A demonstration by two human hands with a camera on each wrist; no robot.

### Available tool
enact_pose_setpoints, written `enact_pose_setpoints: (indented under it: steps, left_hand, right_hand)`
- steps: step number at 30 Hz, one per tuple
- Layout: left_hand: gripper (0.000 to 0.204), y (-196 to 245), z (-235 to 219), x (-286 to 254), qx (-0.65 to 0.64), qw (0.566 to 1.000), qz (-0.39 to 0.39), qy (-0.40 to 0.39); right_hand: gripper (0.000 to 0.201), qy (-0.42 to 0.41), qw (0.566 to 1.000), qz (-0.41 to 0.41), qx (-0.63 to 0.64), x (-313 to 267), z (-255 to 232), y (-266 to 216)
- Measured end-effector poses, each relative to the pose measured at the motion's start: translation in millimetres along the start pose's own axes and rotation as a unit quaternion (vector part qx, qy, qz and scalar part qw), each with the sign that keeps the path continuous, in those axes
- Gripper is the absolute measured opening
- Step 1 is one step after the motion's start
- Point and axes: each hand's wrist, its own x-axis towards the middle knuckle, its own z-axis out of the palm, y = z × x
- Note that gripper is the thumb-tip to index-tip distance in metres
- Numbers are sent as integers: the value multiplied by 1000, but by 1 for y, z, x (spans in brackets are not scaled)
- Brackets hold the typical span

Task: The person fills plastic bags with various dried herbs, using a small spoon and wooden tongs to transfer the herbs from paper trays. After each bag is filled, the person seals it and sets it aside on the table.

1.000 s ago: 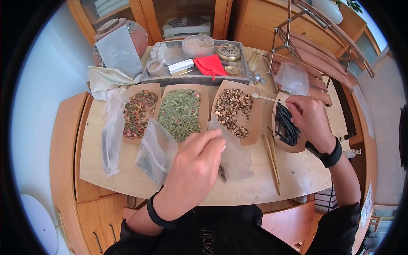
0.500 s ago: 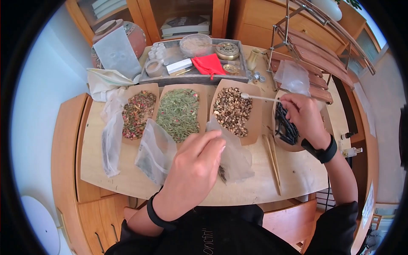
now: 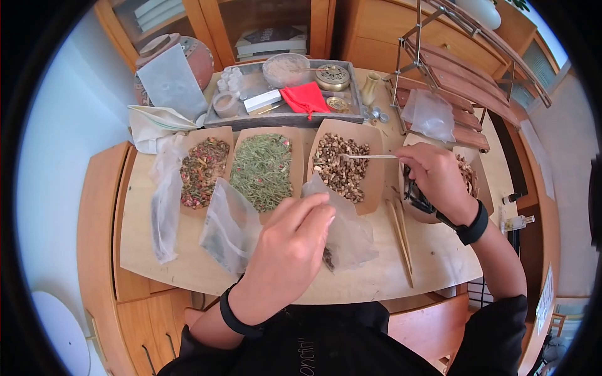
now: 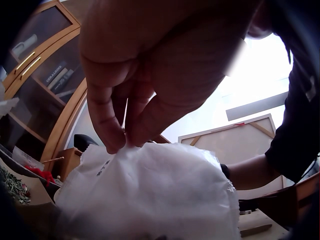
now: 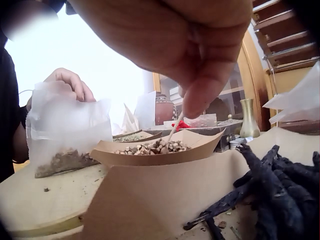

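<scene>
My left hand point(image 3: 291, 241) pinches the top edge of a translucent bag point(image 3: 352, 235) between thumb and fingertips. Some brown chopped bits lie in the bottom of this bag point(image 5: 65, 135), as the right wrist view shows. In my right hand point(image 3: 438, 182) is the handle of a slim, pale spoon point(image 3: 376, 156), pinched by thumb and fingers. The spoon's far end is down among brown chopped pieces point(image 3: 338, 178) in a paper tray point(image 3: 375, 178); its bowl is mostly hidden there. Beneath my right hand, black twisted sticks point(image 5: 280, 185) fill part of another paper tray point(image 5: 150, 195).
Left of the brown pieces stand paper trays of green leaves point(image 3: 263, 169) and reddish dried petals point(image 3: 200, 172). More translucent bags point(image 3: 231, 216) lie in front. Wooden tongs point(image 3: 400, 241) rest near the right tray. A grey tray point(image 3: 282, 120) and a folding wooden rack point(image 3: 461, 78) stand behind.
My right hand has moved left and slightly down, carrying the spoon from beside the black sticks into the brown pieces. My left hand stays still, holding the bag.
</scene>
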Motion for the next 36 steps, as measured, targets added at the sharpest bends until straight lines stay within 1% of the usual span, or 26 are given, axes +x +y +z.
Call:
enact_pose_setpoints:
  steps: [2,3,4,6,7,8,9,10,12,13,14,16,17,19,20,22,23,25,29,31,36]
  left_hand:
    - [14,0,1,0,-2,1000,3,1]
    - [14,0,1,0,-2,1000,3,1]
    - [13,0,1,0,-2,1000,3,1]
    - [13,-2,1,0,4,1000,8,5]
    - [13,-2,1,0,12,1000,11,11]
    - [13,-2,0,0,11,1000,12,10]
    - [12,-2,-1,-1,8,1000,3,10]
    - [12,-1,-1,-1,6,1000,-6,10]
    - [11,0,-2,-1,9,1000,-4,11]
    - [11,0,-2,-1,12,1000,-1,12]
    - [11,0,-3,-1,14,1000,-2,12]
    - [11,-1,-3,-1,14,1000,2,11]
    - [11,-1,-4,-1,15,1000,2,11]
    - [12,-1,-5,-1,22,1000,6,10]
    - [12,-2,-5,-2,23,1000,6,11]
    - [15,-4,-6,-5,-5,1000,6,-4]
    - [15,-5,-6,-5,-5,1000,6,-3]
    - [16,-5,-7,-4,-4,1000,6,-5]
    - [16,-4,-5,-4,1,1000,10,-3]
    - [14,-2,-5,-2,19,1000,2,14]
    - [14,-2,-5,-3,16,1000,-2,16]
  right_hand:
    - [11,29,997,75,21,-5,-8,-4]
    - [10,55,997,47,-5,-7,-8,4]
    - [10,55,997,49,-6,-10,-11,9]
    - [11,9,998,65,-24,-13,-17,9]
    - [11,10,997,67,-24,-14,-18,6]
    - [10,-29,988,151,35,-14,-18,0]
    - [10,-67,966,232,95,-14,-18,-3]
    - [10,-68,966,231,96,-16,-13,0]
    - [10,-77,923,294,237,-20,4,10]
    - [13,-94,906,312,271,-18,8,9]
    - [13,-95,906,310,272,-16,12,9]
    - [15,-114,871,341,336,-12,17,10]
    - [15,-114,871,340,337,-11,18,12]
    - [15,-133,850,356,365,-8,19,15]
    - [15,-134,850,355,364,-8,20,17]
    - [16,-132,834,367,389,-8,19,19]
    - [16,-133,834,367,389,-8,19,20]
    - [16,-122,822,377,410,-9,19,20]
    - [16,-118,815,379,421,-10,21,22]
    - [17,-108,804,385,441,-10,19,21]
    - [18,-95,807,377,445,-13,2,12]
